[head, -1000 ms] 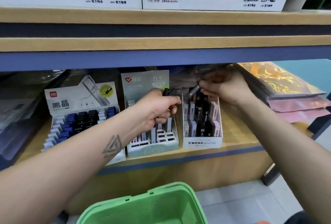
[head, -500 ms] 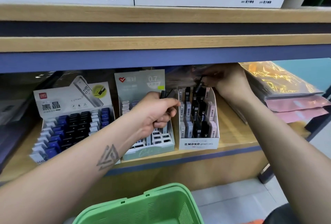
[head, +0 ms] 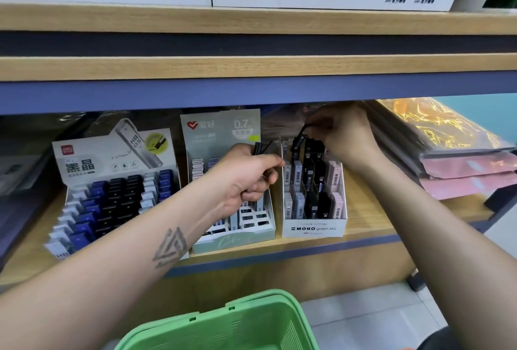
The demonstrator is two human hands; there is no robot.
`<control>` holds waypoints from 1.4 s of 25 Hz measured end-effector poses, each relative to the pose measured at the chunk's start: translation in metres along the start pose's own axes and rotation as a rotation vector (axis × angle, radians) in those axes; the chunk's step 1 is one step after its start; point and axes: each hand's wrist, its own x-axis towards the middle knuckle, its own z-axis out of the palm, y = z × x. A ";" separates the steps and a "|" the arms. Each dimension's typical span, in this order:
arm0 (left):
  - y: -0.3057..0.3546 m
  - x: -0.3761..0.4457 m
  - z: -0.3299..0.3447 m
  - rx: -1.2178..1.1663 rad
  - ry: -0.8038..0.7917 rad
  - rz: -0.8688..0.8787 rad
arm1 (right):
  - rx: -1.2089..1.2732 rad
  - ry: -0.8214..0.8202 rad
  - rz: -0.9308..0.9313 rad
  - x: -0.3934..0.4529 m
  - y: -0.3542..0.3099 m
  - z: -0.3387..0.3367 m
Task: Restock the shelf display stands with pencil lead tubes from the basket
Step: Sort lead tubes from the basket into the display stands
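Pinching a dark lead tube (head: 298,139) in our right hand (head: 345,137), long axis near upright, we hover just above the MONO stand's (head: 313,228) back row; left hand (head: 246,173) clutches spares.

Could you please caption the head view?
Right hand slots a black tube into the MONO stand; left hand holds spares.
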 end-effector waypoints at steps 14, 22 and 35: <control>-0.001 -0.004 -0.003 0.016 -0.010 0.003 | -0.239 -0.138 -0.006 0.002 -0.005 0.023; -0.001 -0.006 0.000 -0.018 -0.027 -0.030 | -0.289 -0.052 -0.098 -0.002 -0.008 0.015; -0.005 -0.009 0.020 -0.199 -0.175 -0.123 | 0.715 -0.449 0.197 -0.030 -0.017 -0.006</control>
